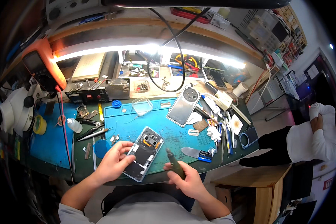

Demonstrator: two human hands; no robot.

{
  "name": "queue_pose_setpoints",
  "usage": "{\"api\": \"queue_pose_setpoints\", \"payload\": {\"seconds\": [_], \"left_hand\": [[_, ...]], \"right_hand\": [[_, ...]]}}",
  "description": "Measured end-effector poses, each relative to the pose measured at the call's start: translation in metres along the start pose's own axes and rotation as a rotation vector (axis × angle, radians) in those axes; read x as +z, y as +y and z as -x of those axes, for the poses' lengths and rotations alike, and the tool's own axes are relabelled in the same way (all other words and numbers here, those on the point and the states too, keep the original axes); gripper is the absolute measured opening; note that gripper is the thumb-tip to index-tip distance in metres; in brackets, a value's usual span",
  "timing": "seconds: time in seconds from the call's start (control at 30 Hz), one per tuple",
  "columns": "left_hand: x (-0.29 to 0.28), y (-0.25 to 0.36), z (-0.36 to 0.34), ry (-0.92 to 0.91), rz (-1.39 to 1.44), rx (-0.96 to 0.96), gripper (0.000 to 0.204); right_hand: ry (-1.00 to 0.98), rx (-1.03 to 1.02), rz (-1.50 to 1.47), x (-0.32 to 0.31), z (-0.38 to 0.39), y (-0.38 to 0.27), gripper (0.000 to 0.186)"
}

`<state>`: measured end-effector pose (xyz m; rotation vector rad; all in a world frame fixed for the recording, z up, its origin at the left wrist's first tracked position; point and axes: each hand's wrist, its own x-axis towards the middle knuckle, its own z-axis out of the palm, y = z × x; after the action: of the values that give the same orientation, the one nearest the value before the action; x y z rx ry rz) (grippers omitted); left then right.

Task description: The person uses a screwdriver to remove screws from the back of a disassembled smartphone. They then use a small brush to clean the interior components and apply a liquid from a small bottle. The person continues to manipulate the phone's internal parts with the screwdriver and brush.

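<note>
An opened smartphone (143,153) lies tilted at the front edge of the blue mat (119,123). Its back cover is off, and the camera module, an orange flex part and a black inner panel show. My left hand (117,158) grips the phone's left edge, thumb on top, the other fingers partly hidden. Just right of the phone, my right hand (186,179) is wrapped round a thick dark green hand tool (175,166) with a metal tip pointing up and away from me. The tool is apart from the phone. I cannot make out its exact kind.
A phone back cover (183,106) with a round camera ring lies behind. Pliers (87,130), a white squeeze bottle (74,126) and a microscope (16,108) stand left. Right are several screwdrivers, tissues and a blade (192,151). A black cable (183,59) hangs overhead; a person (306,138) is at right.
</note>
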<state>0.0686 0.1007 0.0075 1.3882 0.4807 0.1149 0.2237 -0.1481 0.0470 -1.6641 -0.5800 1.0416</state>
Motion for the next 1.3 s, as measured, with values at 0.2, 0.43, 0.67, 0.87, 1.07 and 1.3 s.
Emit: {"api": "queue_pose_setpoints", "payload": {"seconds": [0.2, 0.43, 0.67, 0.87, 1.07, 1.3], "left_hand": [[0.006, 0.043, -0.036, 0.022, -0.722, 0.280, 0.034], [0.008, 0.005, -0.052, 0.153, -0.990, 0.563, 0.034], [0.045, 0.001, 0.004, 0.217, -0.709, 0.729, 0.049], [0.081, -0.057, 0.129, 0.194, 0.224, 0.395, 0.063], [-0.004, -0.064, 0.187, 0.951, -0.006, 0.392, 0.024], [-0.137, -0.047, 0.194, 1.273, -1.226, 0.104, 0.038]], "right_hand": [[0.101, -0.006, -0.030, -0.020, 0.038, 0.029, 0.034], [0.159, -0.165, -0.100, -0.016, 0.042, 0.052, 0.040], [0.157, -0.558, 0.269, 0.020, 0.032, 0.040, 0.059], [-0.115, -0.965, 0.457, 0.110, 0.019, 0.009, 0.051], [-0.272, -0.862, 0.563, 0.115, 0.033, -0.007, 0.049], [-0.096, -0.747, 0.608, 0.060, 0.029, 0.027, 0.042]]}}
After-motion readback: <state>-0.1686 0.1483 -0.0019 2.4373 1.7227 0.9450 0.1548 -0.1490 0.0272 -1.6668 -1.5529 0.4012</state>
